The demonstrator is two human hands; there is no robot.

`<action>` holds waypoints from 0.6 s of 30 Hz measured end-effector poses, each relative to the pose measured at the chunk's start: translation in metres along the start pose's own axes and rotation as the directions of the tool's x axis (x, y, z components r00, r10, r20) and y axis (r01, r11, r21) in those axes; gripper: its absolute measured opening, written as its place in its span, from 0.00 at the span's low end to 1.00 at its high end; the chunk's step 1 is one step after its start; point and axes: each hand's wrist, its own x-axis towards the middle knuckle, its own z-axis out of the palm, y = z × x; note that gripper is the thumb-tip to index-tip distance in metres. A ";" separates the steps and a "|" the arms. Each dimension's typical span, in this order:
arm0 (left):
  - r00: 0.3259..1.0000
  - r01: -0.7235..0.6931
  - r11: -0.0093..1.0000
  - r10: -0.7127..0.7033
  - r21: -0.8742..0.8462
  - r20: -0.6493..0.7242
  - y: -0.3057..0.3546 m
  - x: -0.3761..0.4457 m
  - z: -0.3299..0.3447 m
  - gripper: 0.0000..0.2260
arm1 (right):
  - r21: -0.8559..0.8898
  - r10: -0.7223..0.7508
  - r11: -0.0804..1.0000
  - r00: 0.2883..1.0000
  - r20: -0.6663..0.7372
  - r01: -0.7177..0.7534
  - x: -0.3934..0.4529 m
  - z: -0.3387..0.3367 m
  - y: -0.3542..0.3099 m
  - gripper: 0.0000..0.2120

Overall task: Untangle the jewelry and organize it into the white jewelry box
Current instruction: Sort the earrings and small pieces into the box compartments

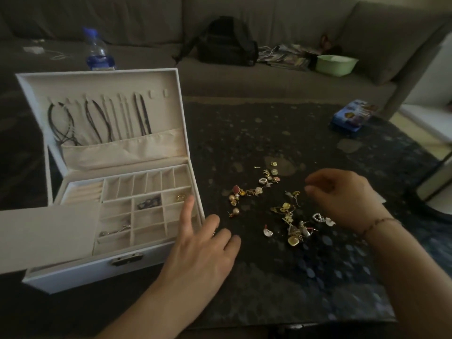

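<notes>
Fingers [187,209] of the left hand [203,243] spread loosely at the white jewelry box [80,271] rim, while the right hand [342,199] curls, seemingly empty, over scattered earrings [288,216] on the dark worktop [269,277].

Open bench [281,277] surface lies in front of the scattered jewelry [281,206]. The white jewelry box [102,267] blocks the left side, its raised lid [102,81] standing behind the open tray compartments. A blue box [352,118] occupies the far right corner.
</notes>
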 end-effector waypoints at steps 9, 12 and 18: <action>0.996 -0.010 1.000 0.008 -0.024 -0.088 0.008 -0.002 0.006 0.10 | -0.053 0.023 0.998 0.999 0.024 -0.021 -0.002 -0.002 0.012 0.07; 0.996 0.004 0.999 -0.007 -0.044 -0.085 0.009 -0.002 0.005 0.14 | -0.090 0.016 0.996 0.995 0.095 -0.007 -0.002 -0.002 0.015 0.08; 0.987 -0.032 0.994 0.014 -0.108 -0.162 0.007 -0.004 0.004 0.15 | -0.071 0.127 0.990 0.991 0.040 -0.124 0.001 -0.012 0.038 0.09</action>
